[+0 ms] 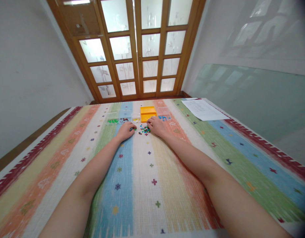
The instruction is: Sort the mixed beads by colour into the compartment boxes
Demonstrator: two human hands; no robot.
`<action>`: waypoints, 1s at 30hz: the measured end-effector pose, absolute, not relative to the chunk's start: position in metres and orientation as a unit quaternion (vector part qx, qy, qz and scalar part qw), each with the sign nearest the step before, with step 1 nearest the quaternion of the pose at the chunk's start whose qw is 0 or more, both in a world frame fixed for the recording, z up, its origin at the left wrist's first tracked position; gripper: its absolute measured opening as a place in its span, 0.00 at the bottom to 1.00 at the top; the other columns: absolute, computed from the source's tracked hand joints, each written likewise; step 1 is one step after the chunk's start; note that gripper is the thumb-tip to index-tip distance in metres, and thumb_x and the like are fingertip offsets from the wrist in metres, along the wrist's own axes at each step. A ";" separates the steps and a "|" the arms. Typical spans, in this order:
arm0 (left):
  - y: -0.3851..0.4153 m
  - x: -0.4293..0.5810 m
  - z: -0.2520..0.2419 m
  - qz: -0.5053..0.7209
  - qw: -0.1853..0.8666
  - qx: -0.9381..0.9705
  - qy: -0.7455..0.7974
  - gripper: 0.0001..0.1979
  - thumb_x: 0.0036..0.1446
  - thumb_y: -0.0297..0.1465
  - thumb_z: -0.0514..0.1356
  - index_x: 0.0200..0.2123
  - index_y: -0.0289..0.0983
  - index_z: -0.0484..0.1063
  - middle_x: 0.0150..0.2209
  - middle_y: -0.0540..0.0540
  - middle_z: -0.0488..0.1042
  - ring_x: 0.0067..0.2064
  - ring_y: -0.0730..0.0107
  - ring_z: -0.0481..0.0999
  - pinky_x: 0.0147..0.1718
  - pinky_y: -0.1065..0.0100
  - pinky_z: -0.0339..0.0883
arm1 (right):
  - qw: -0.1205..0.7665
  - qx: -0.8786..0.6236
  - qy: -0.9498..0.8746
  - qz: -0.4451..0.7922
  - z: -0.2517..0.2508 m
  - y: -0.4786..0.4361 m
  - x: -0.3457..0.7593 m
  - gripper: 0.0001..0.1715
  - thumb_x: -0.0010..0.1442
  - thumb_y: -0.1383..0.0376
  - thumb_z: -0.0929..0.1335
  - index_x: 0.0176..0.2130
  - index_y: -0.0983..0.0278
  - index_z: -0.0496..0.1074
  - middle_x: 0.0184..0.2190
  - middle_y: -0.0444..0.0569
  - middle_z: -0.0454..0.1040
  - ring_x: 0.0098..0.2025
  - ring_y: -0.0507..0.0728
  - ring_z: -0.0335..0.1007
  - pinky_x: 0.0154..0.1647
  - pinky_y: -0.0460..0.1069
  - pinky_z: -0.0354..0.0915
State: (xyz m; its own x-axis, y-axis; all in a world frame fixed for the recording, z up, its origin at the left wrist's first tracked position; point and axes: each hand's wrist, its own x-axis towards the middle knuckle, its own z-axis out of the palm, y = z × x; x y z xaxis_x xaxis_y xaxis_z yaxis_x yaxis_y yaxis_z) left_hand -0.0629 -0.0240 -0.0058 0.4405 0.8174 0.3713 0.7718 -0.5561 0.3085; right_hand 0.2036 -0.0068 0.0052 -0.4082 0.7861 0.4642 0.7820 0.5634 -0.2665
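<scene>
Many tiny multicoloured pieces (144, 129), mostly blue, green, red and dark, lie in a loose heap on the striped tablecloth (142, 198), between the person's two hands. The left hand (127, 130) rests on the cloth just left of the heap, its fingers curled and thumb drawn in; a speck of green shows by the fingertips, though at this size I cannot tell whether it is gripped or simply lies there. The right hand (156, 125) is at the heap's right edge, palm down, fingers bent and tips among or just above the pieces; whether it pinches one is hidden.

Beyond the hands stands a row of opened boxes. From the left come a clear plastic box (114, 115) with green pieces, another clear box (125, 113) with dark and reddish-brown ones, and a smaller share of yellow pieces (136, 119). Next is a bright yellow box (148, 110), its lid laid back; the right hand overlaps its near corner in the view. Farthest right, a clear box (163, 111) holds blue pieces.

A printed white sheet (203, 110) lies at the table's far right, and wood-framed glass doors (139, 59) close off the background.
</scene>
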 end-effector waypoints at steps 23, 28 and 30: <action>-0.027 -0.059 -0.002 0.250 0.045 0.858 0.447 0.08 0.61 0.29 0.60 0.39 0.40 0.81 0.42 0.44 0.79 0.47 0.59 0.76 0.54 0.58 0.67 | 0.324 -0.414 -0.851 0.011 -0.004 -0.001 0.204 0.10 0.70 0.67 0.66 0.40 0.62 0.79 0.40 0.53 0.77 0.45 0.60 0.69 0.47 0.52 0.61; -0.027 -0.059 -0.002 0.253 0.050 0.843 0.472 0.06 0.60 0.28 0.61 0.38 0.39 0.79 0.39 0.44 0.79 0.44 0.60 0.76 0.50 0.60 0.68 | 0.324 -0.408 -0.853 0.008 -0.003 -0.001 0.204 0.10 0.70 0.67 0.66 0.40 0.62 0.78 0.40 0.52 0.77 0.45 0.60 0.69 0.47 0.52 0.61; -0.028 -0.059 -0.002 0.253 0.059 0.827 0.499 0.06 0.59 0.29 0.61 0.38 0.39 0.77 0.37 0.46 0.79 0.39 0.62 0.76 0.43 0.63 0.67 | 0.325 -0.406 -0.854 0.009 -0.003 -0.001 0.205 0.10 0.70 0.67 0.66 0.40 0.62 0.78 0.40 0.52 0.77 0.45 0.60 0.69 0.47 0.52 0.61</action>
